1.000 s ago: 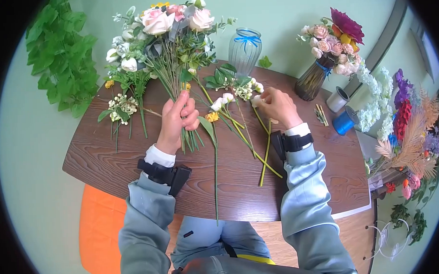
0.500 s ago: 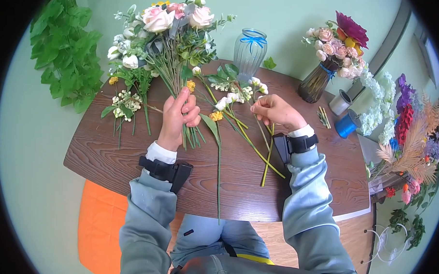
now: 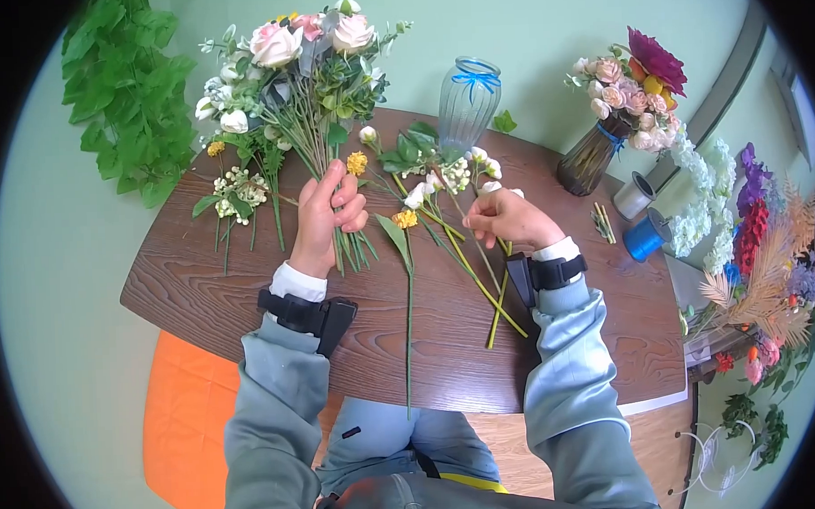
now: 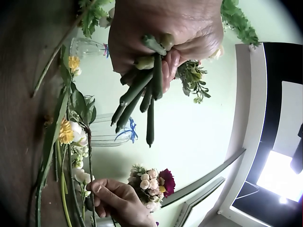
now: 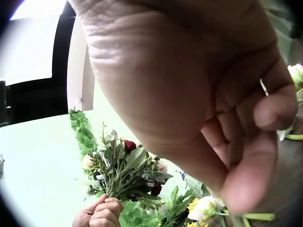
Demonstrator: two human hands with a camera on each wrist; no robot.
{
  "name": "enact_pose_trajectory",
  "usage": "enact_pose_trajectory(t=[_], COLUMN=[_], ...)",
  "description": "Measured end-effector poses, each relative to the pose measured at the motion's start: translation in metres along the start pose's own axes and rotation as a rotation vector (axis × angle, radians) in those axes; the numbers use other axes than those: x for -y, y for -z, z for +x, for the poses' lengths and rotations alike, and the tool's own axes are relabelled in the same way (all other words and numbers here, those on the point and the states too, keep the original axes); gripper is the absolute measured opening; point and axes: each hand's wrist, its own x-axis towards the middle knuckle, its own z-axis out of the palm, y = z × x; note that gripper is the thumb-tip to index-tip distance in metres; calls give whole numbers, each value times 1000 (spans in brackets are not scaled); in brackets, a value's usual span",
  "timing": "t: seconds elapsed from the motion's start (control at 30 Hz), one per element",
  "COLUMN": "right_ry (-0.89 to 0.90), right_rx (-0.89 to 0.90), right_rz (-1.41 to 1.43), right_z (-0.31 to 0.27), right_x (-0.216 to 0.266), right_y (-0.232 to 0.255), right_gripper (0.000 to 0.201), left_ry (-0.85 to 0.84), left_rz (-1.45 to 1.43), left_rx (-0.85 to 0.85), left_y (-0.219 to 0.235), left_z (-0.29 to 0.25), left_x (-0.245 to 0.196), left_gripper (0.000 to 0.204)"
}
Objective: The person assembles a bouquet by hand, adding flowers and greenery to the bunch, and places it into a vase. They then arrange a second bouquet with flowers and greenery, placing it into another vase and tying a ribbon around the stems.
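You have the bouquet of pink roses, white blooms and green leaves (image 3: pixel 276 45) upright above the dark wooden table (image 3: pixel 202 289), your left hand (image 3: pixel 325 217) wrapped round its stems. Your right hand (image 3: pixel 514 219) pinches a thin brown stem (image 4: pixel 90 158), apparently the leafy one; its lower end is hard to trace. This looks like picking out a single stem. Next calls for a light pull, easing it clear of the crossed yellow-green stems (image 3: pixel 510 320).

Glass vase (image 3: pixel 470 104) behind loose stems (image 3: pixel 461 253), spools (image 3: pixel 641 218) right, on table (image 3: pixel 339 347).
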Motion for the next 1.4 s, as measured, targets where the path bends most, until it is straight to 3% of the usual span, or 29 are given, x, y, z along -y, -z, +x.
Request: enact_pose_trajectory(t=[0.07,0.17,0.3,0.4,0.5,0.57,0.6,0.67,0.73,0.83,0.9,1.0,1.2,1.3,1.37,1.4], right_ry=[-1,23,-43,-87,-80,118,124,201,388,493,225,222,134,174,43,46], right_rx=[19,-346,-351,-254,-397,-592,-590,-378,-253,-277,-307,-407,-238,-215,-198,-195], right_rz=[50,49,-42,-190,-325,-399,-404,-132,-178,-334,-643,-657,-575,-363,-4,-8], right_z=[4,7,7,5,4,4,3,-8,-3,13,16,21,26,30,31,31], right_x=[-9,-24,-36,-33,-26,-11,-4,28,34,20,17,14,22,26,32,32], right_y=[4,12,12,11,10,7,4,-8,-24,-37,-37,-39,-51,-53,-54,-54], right_gripper=[14,20,21,22,23,21,21,21,21,19,16,15,20,18,17,17], left_ry=[5,14,14,-3,-20,-30,-24,-25,-15,-25,-34,-58,-78,-71,-53,-27], left_rz=[11,8,28,18,-1,-8,-12,-17,-23,-8,0,-17,-29,-37,-37,-37], left_rx=[-16,10,6,7,13,9,2,-7,-19,-32,-49,-52,-101,-114,-122,-124], left_y=[-1,1,0,4,7,7,7,7,7,9,10,14,17,17,19,19], left_z=[0,-1,-1,-1,0,0,0,0,-1,-2,-3,-3,-2,-2,-2,-1], left_x=[1,2,0,-3,-5,-6,-7,-8,-9,-12,-14,-19,-21,-19,-18,-16], left_gripper=[30,20,21,21,21,21,21,21,21,22,22,22,22,22,22,22])
